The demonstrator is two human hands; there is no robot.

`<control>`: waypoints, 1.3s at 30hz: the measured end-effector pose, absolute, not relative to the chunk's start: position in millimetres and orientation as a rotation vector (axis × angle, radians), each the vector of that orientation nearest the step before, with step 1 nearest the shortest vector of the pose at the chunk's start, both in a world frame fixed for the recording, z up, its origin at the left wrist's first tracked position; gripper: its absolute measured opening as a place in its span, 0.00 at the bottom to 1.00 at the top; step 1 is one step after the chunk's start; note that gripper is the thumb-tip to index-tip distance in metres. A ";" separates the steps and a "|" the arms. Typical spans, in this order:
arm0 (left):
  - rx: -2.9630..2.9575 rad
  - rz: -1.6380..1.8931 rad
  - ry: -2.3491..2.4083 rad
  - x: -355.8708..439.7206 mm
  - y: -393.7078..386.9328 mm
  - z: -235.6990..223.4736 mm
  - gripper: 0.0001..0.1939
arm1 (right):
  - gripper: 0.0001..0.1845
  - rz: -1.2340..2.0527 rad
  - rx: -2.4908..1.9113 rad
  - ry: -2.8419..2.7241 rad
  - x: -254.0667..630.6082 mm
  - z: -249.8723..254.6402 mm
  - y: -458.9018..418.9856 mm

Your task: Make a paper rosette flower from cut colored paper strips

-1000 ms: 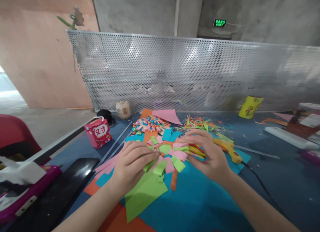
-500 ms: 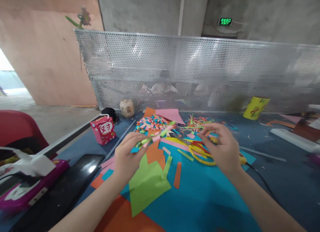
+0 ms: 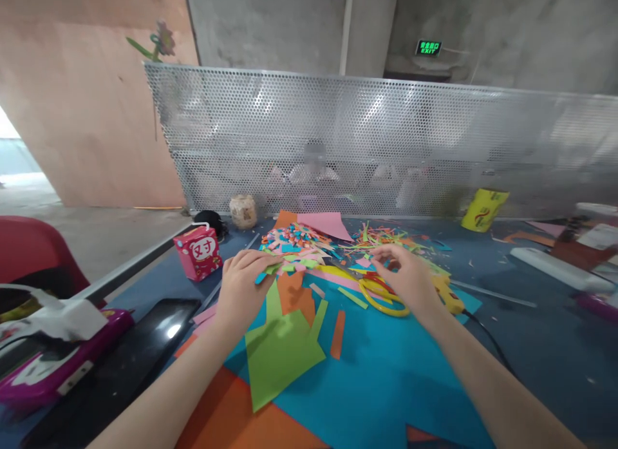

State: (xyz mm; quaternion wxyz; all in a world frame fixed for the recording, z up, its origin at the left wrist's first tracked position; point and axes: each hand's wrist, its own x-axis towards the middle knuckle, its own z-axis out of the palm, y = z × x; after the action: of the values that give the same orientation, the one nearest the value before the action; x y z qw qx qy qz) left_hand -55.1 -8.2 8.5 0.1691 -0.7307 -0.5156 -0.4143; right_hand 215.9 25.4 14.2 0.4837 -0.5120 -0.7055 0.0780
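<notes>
My left hand (image 3: 244,285) pinches the near edge of a paper flower (image 3: 300,265) made of pink and green strips, tilted almost edge-on. My right hand (image 3: 405,275) is held to the right, thumb and fingertips brought together over the scraps; what they hold, if anything, is too small to make out. Below it lie scissors (image 3: 385,299) with yellow handles. Just beyond the right hand is a yellow glue gun (image 3: 450,296) with a black cord. A green sheet (image 3: 284,359) and an orange strip (image 3: 338,335) rest on a large blue sheet (image 3: 371,372).
Behind the flower sits a multicoloured fringed paper piece (image 3: 290,236), with a heap of thin paper strips (image 3: 386,238) to its right. A red drink carton (image 3: 197,252), a phone (image 3: 120,359) and a purple power strip (image 3: 62,365) stand left. A perforated metal screen (image 3: 299,140) closes the back.
My left hand has lifted and tilted the flower from lying face-up, then lowered it slightly away from me. My right hand has left the flower and shifted slightly left, uncovering the scissors.
</notes>
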 end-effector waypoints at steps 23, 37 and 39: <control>-2.066 -1.305 -1.705 -52.9 -2.1 3.0 0.08 | 0.14 -0.281 -0.890 -2.720 197.0 -6.7 6.8; -2.045 -1.347 -1.664 -50.5 -2.9 2.1 0.07 | 0.10 0.468 -1.087 -1.789 201.5 -9.7 25.8; -2.060 -1.366 -1.636 -49.8 -2.5 1.1 0.07 | 0.12 0.798 -0.998 -1.583 200.8 -4.9 24.9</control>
State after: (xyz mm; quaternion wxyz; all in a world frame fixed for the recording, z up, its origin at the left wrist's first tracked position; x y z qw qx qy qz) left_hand -49.8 -2.5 1.1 0.0887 -0.6923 -0.5497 -0.4590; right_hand 200.8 24.9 -4.9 0.5258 -0.4171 -0.6619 0.3338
